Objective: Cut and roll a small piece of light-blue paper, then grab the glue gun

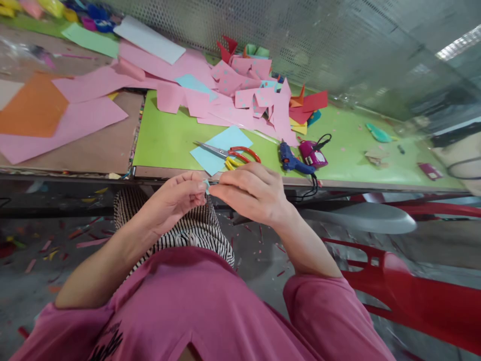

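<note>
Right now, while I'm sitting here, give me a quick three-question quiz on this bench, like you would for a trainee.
1. True or false: the scissors lie partly over a light blue sheet.
2. Which is closest to the glue gun?
a) the orange sheet
b) the magenta box
c) the red chair
3. Fill in: the fingertips of the left hand and right hand meet at a small piece coloured ____.

Key: 1 true; 2 b; 3 light blue.
</note>
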### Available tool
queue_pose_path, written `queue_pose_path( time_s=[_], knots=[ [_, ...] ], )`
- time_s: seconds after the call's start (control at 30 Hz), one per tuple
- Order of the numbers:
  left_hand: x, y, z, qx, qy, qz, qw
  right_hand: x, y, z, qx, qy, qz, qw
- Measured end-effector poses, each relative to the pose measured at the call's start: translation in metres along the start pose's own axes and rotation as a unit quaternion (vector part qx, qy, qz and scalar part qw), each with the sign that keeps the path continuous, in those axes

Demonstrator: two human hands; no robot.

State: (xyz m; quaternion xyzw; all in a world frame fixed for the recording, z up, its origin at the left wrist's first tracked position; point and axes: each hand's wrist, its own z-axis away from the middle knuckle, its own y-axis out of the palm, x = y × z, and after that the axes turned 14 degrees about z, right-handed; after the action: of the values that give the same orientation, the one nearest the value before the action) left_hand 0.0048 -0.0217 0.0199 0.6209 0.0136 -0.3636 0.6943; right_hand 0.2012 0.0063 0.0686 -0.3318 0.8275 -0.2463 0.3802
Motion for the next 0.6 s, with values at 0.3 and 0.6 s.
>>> queue_pose_path(
  time_s=[0.3,0.6],
  knots=[
    [-0.001,-0.005,0.009,-0.013,0.113,-0.137,0.984,0.013,-0.002,-0.004,0.074,0.162,-0.229,0.957],
    [-0.01,-0.007,0.018,0.01,0.195,-0.363,0.911,0.018,-0.006,-0.008,0.144,0.231,-0.357,0.893]
  ],
)
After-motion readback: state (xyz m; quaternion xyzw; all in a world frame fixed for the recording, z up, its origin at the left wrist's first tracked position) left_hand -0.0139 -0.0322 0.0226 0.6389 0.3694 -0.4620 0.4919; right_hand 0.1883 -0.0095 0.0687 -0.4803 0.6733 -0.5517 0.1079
